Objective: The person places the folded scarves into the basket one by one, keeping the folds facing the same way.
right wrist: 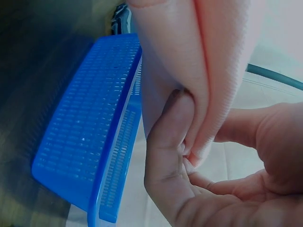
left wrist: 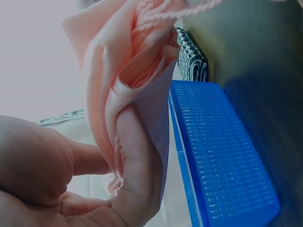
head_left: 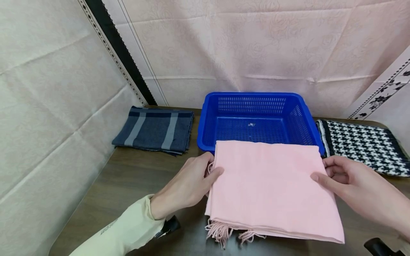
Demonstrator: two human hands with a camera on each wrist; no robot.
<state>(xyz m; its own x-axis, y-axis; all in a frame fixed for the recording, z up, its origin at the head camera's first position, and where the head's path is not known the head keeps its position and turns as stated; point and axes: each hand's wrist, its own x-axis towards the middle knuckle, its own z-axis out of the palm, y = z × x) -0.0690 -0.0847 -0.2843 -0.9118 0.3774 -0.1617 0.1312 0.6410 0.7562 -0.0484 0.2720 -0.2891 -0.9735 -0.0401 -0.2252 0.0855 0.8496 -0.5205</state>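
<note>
The pink scarf [head_left: 272, 185] is pinched at its left edge by the left hand [head_left: 189, 185] and at its right by the right hand [head_left: 355, 188]; a slack pinch could let the folds slip apart near the basket [head_left: 205, 135].

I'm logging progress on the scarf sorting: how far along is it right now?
Done: the pink scarf lies folded flat, fringe toward the person. In hand: the left hand and right hand pinch its two side edges, in front of the blue basket. Left: the basket holds no scarves; the striped grey scarf and checked scarf sit beside it.
</note>
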